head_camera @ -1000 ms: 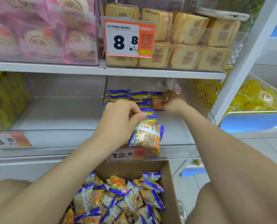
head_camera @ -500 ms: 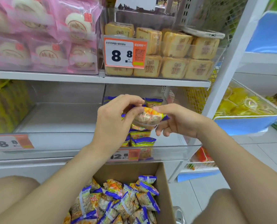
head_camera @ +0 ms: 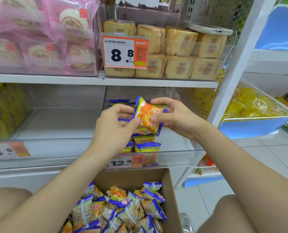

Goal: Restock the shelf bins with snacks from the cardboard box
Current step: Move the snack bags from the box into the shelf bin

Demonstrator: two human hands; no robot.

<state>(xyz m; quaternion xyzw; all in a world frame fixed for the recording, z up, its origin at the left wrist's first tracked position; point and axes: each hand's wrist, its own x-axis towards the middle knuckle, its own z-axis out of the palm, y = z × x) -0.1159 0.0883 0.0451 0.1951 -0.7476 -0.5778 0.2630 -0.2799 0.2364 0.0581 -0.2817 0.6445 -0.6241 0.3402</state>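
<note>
Now left hand [head_camera: 116, 125] and right hand [head_camera: 175, 118] both pinch snack packet [head_camera: 146, 115] above clear bin [head_camera: 173, 148]; cardboard box [head_camera: 170, 190] below.

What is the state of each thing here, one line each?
snack packet: held between both hands
left hand: grips the packet
right hand: grips the packet
clear bin: partly filled with packets
cardboard box: open, many packets inside

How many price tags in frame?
3: upper 8.8 tag on the toast bin, lower-left 8.8 tag on the left bin, 12.8 tag on the snack bin front. Others may be hidden.
</note>
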